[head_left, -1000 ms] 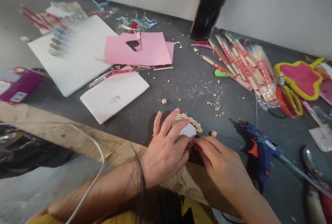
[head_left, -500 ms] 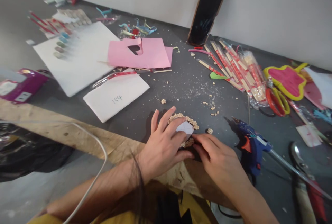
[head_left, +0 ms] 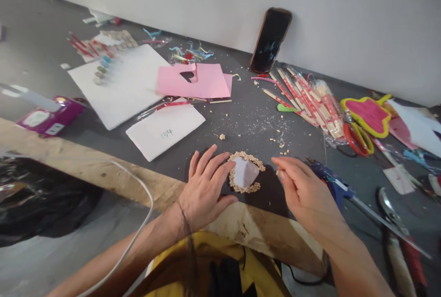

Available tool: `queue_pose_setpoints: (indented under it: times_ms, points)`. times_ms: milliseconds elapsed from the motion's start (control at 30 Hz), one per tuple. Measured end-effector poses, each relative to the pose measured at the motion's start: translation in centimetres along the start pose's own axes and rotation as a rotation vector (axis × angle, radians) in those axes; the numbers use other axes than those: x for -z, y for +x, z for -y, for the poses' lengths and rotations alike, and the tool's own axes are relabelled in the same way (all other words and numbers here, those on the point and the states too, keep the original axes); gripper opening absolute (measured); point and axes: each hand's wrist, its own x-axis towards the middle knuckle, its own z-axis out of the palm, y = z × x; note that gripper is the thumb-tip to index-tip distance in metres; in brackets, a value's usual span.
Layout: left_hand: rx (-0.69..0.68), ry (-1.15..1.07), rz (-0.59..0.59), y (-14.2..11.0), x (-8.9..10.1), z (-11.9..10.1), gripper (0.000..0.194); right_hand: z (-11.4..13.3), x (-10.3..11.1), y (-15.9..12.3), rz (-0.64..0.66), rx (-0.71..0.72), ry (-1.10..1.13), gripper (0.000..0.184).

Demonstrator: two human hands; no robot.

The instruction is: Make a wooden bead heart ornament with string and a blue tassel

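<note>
Nearest us is our yellow clothing (head_left: pixel 217 242), on the near side of a ring of small wooden rounds (head_left: pixel 253 157). To the left of the ring and a little nearer us, a white cable (head_left: pixel 152 201) loops in front of the table (head_left: pixel 237 122). Well to the ring's right, also nearer us, lies a red-handled tool (head_left: pixel 389 207) with a metal head.

The ring lies on the table close to its near edge, around a pale paper cut-out (head_left: pixel 246 172), and has a gap on its right side. Our left hand (head_left: pixel 206 189) is just left of the ring, fingers spread and holding nothing, the index fingertip at the ring's edge. Our right hand (head_left: pixel 305 191) is to the ring's right, apart from it, thumb and fingers drawn close together beside a small pale wooden bit (head_left: pixel 278 173); we cannot tell whether they grip it. Past that hand, and partly hidden by it, we see a blue glue gun (head_left: pixel 339 189).

Beyond the ring, to its left, is a folded white paper (head_left: pixel 165 131) marked "154"; scissors (head_left: pixel 358 138) with red and yellow handles are to its right. Farther beyond it, we find pink paper (head_left: pixel 210 81) with a heart-shaped opening to the left and wrapped chopsticks (head_left: pixel 303 97) to the right. Farthest from the ring, a phone (head_left: pixel 270 40) leans against the wall (head_left: pixel 206 8).
</note>
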Motion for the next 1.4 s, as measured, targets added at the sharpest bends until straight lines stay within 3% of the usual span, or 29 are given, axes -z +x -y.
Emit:
queue_pose_setpoints:
  times_ms: [167,267,633,800,1067,1400]
  points:
    - [0.002,0.006,-0.044,0.1,-0.7,0.2,0.052,0.2,-1.0,2.4,0.213,0.059,-0.044,0.048]
    - [-0.009,0.005,-0.061,0.3,-0.7,0.3,0.051,0.5,-1.3,3.1,0.261,0.075,-0.063,0.051]
    - [0.079,0.04,-0.12,0.7,1.2,1.5,0.036,2.1,-0.9,0.9,0.233,0.003,-0.034,0.038]
    - [0.007,0.028,-0.125,0.3,1.4,1.6,0.038,2.5,-0.4,0.1,0.177,0.027,0.033,0.033]
    - [-0.13,0.009,-0.061,0.3,0.7,0.0,0.014,1.2,-0.7,0.1,0.144,0.225,-0.053,0.025]
    - [-0.135,0.023,-0.02,1.1,0.2,-0.3,0.013,1.1,-1.7,-0.5,0.146,0.134,-0.056,0.018]
